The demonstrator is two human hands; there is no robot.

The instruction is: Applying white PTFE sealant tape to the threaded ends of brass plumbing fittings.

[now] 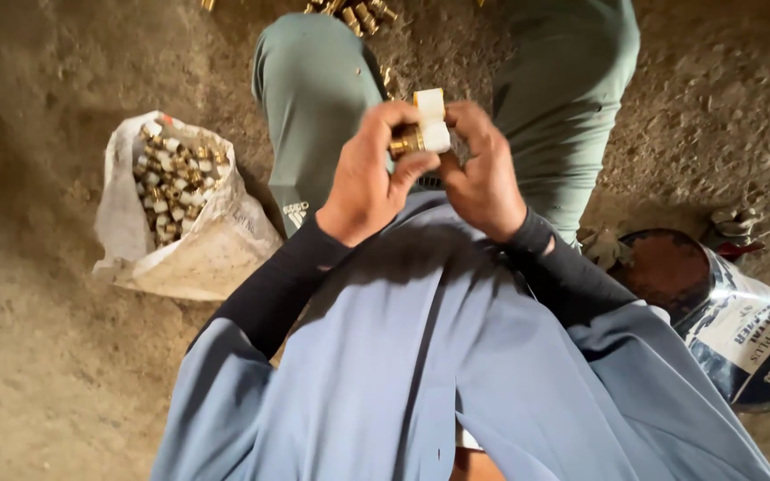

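My left hand (369, 174) and my right hand (483, 169) meet in front of my chest. Between their fingertips they hold a small brass fitting (406, 142) with white plastic pieces (432, 120) on it. The left thumb and fingers pinch the brass end. The right fingers wrap the white end from the right side, hiding part of it. Both arms wear dark sleeves under a light blue shirt.
An open white sack (198, 254) of several brass-and-white fittings (174, 181) lies on the dirt floor at left. More brass fittings (360, 12) lie between my knees at the top. A dark round bucket (675, 272) with a printed label stands at right, gloves (734, 224) beside it.
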